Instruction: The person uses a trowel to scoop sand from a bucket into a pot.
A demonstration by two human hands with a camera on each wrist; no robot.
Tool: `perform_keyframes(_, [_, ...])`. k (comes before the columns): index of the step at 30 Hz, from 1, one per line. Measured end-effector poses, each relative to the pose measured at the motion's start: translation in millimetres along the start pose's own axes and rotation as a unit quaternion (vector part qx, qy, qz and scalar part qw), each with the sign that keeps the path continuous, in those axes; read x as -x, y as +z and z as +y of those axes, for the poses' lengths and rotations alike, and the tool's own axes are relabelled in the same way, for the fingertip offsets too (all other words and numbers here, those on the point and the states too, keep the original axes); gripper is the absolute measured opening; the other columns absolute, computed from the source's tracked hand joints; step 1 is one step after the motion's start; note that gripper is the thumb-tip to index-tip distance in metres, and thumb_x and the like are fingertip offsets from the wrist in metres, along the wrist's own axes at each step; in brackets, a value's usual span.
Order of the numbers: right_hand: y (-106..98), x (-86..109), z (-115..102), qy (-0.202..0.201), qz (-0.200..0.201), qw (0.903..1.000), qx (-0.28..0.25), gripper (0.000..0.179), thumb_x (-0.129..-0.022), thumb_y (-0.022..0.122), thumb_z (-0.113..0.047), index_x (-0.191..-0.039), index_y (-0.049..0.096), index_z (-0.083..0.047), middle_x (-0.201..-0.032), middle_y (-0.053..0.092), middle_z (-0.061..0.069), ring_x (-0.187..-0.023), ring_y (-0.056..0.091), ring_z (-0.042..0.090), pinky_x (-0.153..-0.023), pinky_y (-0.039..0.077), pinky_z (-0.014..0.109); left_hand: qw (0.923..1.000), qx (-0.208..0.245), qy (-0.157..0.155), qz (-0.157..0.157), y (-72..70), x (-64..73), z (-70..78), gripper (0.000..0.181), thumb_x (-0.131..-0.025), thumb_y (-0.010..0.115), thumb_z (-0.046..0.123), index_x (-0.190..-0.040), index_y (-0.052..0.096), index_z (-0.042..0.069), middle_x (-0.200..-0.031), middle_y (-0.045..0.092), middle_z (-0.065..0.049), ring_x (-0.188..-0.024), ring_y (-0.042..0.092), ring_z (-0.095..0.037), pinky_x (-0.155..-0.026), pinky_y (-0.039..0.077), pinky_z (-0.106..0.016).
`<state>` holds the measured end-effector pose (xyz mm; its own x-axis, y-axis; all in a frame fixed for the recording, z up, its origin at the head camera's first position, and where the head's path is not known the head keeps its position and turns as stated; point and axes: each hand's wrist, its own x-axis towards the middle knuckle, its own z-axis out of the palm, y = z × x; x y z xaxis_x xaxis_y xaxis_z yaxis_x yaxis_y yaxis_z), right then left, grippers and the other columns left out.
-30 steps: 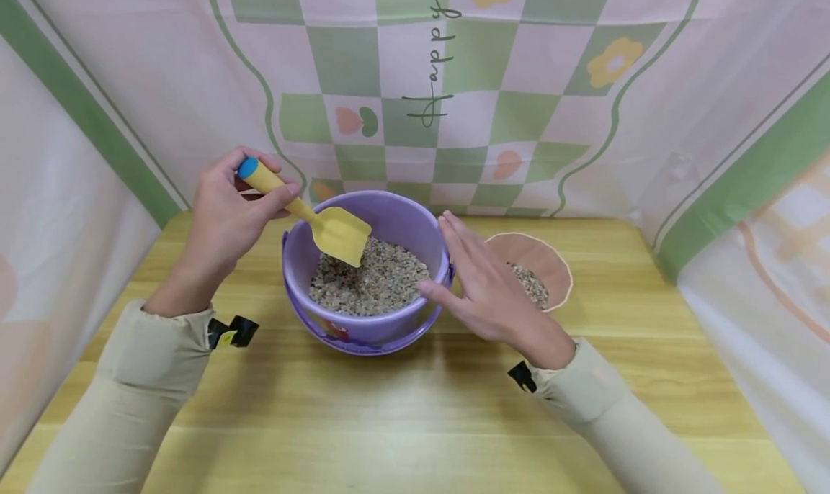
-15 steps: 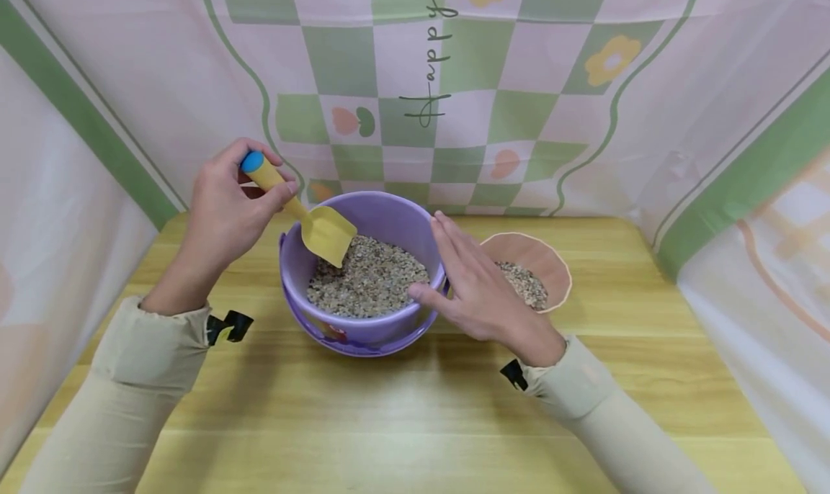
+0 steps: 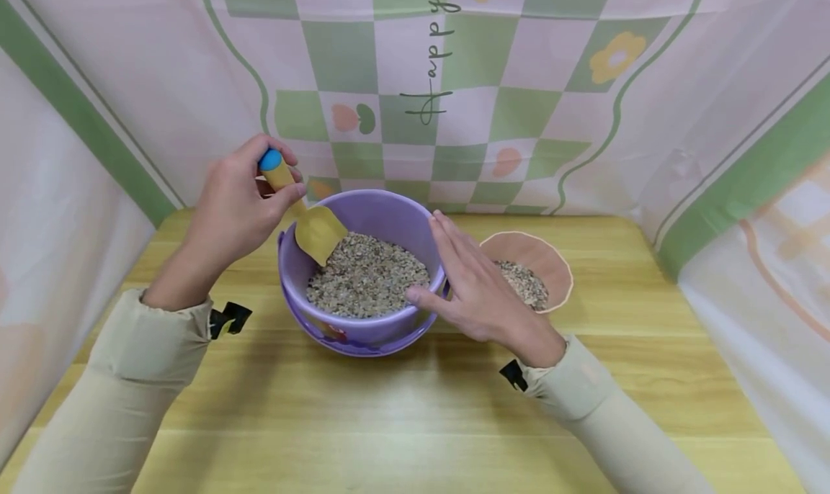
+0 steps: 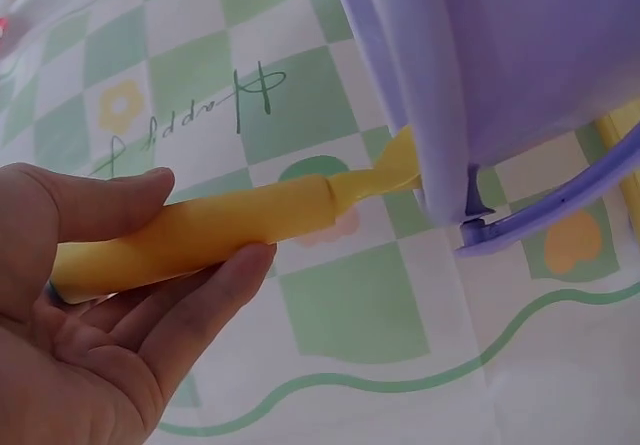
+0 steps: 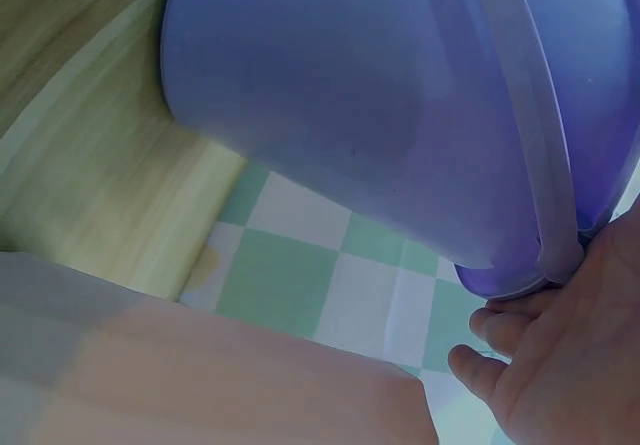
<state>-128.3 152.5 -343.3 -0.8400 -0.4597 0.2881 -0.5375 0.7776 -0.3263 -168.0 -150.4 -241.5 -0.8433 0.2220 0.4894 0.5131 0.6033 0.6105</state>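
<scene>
My left hand point(image 3: 236, 199) grips the handle of a yellow toy shovel point(image 3: 320, 233) with a blue end cap. The blade tilts down inside a purple bucket point(image 3: 363, 328), its tip at the left edge of the gravel point(image 3: 372, 278). In the left wrist view, thumb and fingers wrap the shovel's handle point(image 4: 220, 225) outside the rim. Flat against the bucket's right side lies my right hand point(image 3: 476, 285), fingers extended and thumb over the rim. The right wrist view shows those fingers point(image 5: 500, 333) by the bucket's handle joint.
Just right of my right hand stands a pink scalloped bowl point(image 3: 551, 263) with some gravel in it, partly hidden by the hand. The wooden table point(image 3: 402, 422) backs onto a checked fabric curtain point(image 3: 467, 62). The bucket's handle point(image 3: 369, 350) hangs down in front.
The shovel has swung leftward and stands steeper, its blade moving from over the gravel's middle to the bucket's left side. The right hand has stayed on the rim.
</scene>
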Motion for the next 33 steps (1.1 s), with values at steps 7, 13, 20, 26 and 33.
perform_keyframes(7, [-2,0.0,0,-0.005,-0.008,0.9995,0.030,0.096,-0.095,0.037,-0.072,-0.159,0.003,-0.009,-0.166,-0.001,0.005,-0.152,0.005,0.019,-0.125,0.011,0.040,0.9998,-0.009,0.011,-0.015,0.4,-2.6,3.3,0.020,-0.093,0.069,0.005,-0.109,0.057,0.000,-0.098,0.068,-0.013,-0.085,0.068,-0.024,-0.074,0.058,-0.017])
perform_keyframes(13, [-2,-0.2,-1,-0.001,-0.010,0.9996,0.025,0.096,-0.096,0.038,-0.071,-0.160,0.003,-0.009,-0.166,-0.001,0.004,-0.152,0.007,0.021,-0.125,0.012,0.041,0.9983,-0.049,0.024,-0.019,0.4,-3.7,9.0,0.021,-0.093,0.069,0.007,-0.110,0.057,0.001,-0.100,0.067,-0.014,-0.087,0.070,-0.031,-0.076,0.062,-0.043])
perform_keyframes(20, [-2,-0.1,-1,0.002,-0.017,0.9997,0.016,0.095,-0.096,0.038,-0.070,-0.160,0.003,-0.009,-0.166,-0.003,0.004,-0.152,0.009,0.023,-0.125,0.013,0.042,0.9956,-0.081,0.040,-0.027,5.7,-3.7,10.6,0.019,-0.094,0.068,0.007,-0.108,0.056,0.002,-0.095,0.068,-0.014,-0.074,0.065,-0.027,-0.062,0.055,-0.037])
perform_keyframes(26, [-1,0.3,-1,-0.002,-0.013,0.9998,0.018,0.094,-0.097,0.038,-0.069,-0.159,0.005,-0.008,-0.166,-0.002,0.004,-0.152,0.010,0.024,-0.125,0.013,0.042,0.9938,-0.097,0.037,-0.039,7.7,-5.6,12.3,0.018,-0.096,0.066,0.009,-0.109,0.054,0.002,-0.094,0.068,-0.016,-0.074,0.064,-0.029,-0.060,0.054,-0.038])
perform_keyframes(33, [0,1.2,0,-0.005,-0.004,0.9999,0.016,0.093,-0.097,0.039,-0.069,-0.160,0.005,-0.009,-0.166,-0.002,0.004,-0.152,0.010,0.023,-0.125,0.013,0.042,0.9923,-0.102,0.042,-0.056,10.2,-6.6,11.3,0.017,-0.097,0.064,0.007,-0.108,0.053,0.001,-0.091,0.066,-0.017,-0.075,0.065,-0.029,-0.058,0.054,-0.037])
